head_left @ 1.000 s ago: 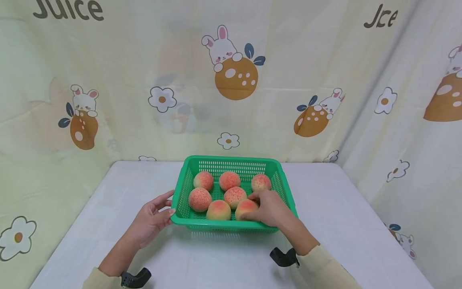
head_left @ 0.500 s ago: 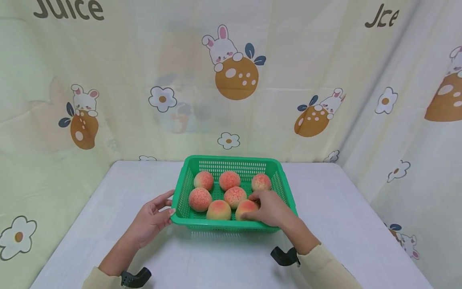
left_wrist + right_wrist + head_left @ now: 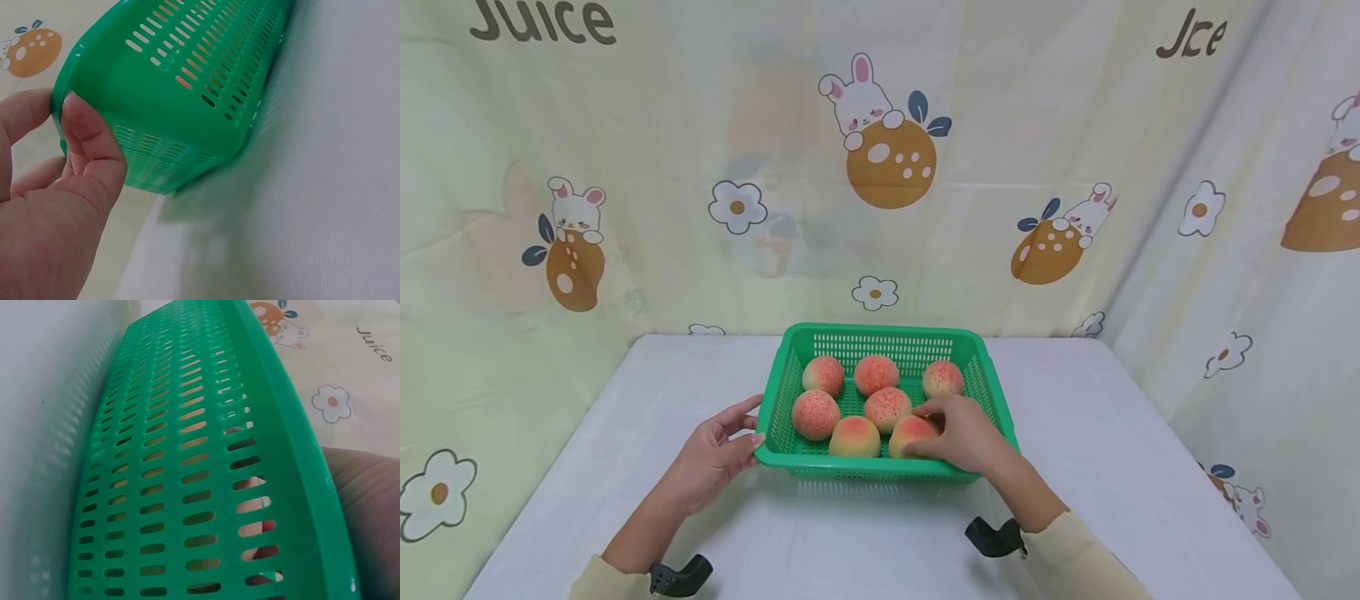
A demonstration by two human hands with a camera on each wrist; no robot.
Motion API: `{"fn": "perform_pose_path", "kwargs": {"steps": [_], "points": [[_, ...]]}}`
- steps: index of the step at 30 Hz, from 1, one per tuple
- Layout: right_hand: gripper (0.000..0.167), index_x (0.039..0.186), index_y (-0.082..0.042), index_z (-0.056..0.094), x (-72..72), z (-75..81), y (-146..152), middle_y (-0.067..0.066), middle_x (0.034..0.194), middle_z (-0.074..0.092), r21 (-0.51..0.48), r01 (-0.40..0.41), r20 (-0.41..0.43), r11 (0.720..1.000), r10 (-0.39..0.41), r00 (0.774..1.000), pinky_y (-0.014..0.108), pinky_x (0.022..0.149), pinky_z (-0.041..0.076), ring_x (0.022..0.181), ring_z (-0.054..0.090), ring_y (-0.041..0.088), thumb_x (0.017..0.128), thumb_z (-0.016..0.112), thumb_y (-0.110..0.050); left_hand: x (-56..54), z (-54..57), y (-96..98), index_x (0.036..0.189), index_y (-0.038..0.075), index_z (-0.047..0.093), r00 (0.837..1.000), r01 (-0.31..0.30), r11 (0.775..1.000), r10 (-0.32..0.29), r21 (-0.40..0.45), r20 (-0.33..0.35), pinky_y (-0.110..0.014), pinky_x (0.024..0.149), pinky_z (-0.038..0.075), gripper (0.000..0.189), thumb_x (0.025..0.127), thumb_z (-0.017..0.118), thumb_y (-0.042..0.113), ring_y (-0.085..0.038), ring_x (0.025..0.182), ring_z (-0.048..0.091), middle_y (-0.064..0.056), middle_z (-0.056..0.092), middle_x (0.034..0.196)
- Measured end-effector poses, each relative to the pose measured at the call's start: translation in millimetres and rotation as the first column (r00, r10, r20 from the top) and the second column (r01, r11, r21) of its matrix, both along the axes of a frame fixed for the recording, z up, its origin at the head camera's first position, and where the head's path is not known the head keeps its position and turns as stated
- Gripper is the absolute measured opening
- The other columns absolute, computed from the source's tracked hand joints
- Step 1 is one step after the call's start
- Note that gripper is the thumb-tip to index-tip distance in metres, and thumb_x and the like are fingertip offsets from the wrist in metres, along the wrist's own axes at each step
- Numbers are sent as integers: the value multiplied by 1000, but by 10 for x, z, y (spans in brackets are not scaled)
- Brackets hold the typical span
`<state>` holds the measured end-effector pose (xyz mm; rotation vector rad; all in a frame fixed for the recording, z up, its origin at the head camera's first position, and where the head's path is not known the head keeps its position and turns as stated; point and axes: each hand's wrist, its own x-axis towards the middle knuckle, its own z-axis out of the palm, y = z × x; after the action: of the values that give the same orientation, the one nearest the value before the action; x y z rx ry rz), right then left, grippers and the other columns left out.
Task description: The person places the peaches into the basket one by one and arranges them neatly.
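Note:
A green plastic basket (image 3: 880, 463) with slotted walls holds several peaches, among them a speckled red peach (image 3: 816, 414) on the left. My left hand (image 3: 715, 458) pinches the basket's near left corner; in the left wrist view the thumb (image 3: 94, 128) lies on the outside of the rim. Reaching over the near wall, my right hand (image 3: 962, 435) grips a yellow-and-red peach (image 3: 910, 433) at the front right of the basket. In the right wrist view the basket wall (image 3: 187, 456) hides the fingers and most of that peach; only part of the hand (image 3: 369, 506) shows.
The basket stands on a white-covered table (image 3: 850, 542) near its back edge. Behind and to the right hangs a curtain (image 3: 775, 125) printed with rabbits, fruit and flowers. Each wrist carries a black camera mount (image 3: 995, 537).

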<state>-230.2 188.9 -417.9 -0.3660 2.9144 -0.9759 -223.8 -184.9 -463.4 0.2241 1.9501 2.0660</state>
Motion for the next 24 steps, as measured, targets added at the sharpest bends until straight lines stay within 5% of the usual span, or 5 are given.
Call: {"fn": "perform_pose_path", "kwargs": {"steps": [12, 24], "points": [[49, 119, -11, 77, -19, -7, 36, -2, 112, 75, -62, -1, 29, 998, 2, 1000, 33, 87, 59, 97, 64, 14, 77, 91, -32, -8, -3, -15, 161, 13, 32, 1000, 4, 1000, -4, -7, -3, -23, 82, 61, 72, 98, 69, 13, -11, 86, 65, -10, 51, 123], [45, 115, -9, 78, -7, -4, 15, -2, 106, 75, -58, 18, 43, 998, -15, 999, 27, 77, 56, 92, 61, 15, 77, 91, -28, -18, -11, -12, 161, 13, 32, 1000, 9, 1000, -9, 1, 6, -21, 79, 60, 73, 98, 68, 11, -10, 84, 64, -10, 51, 123]]}}
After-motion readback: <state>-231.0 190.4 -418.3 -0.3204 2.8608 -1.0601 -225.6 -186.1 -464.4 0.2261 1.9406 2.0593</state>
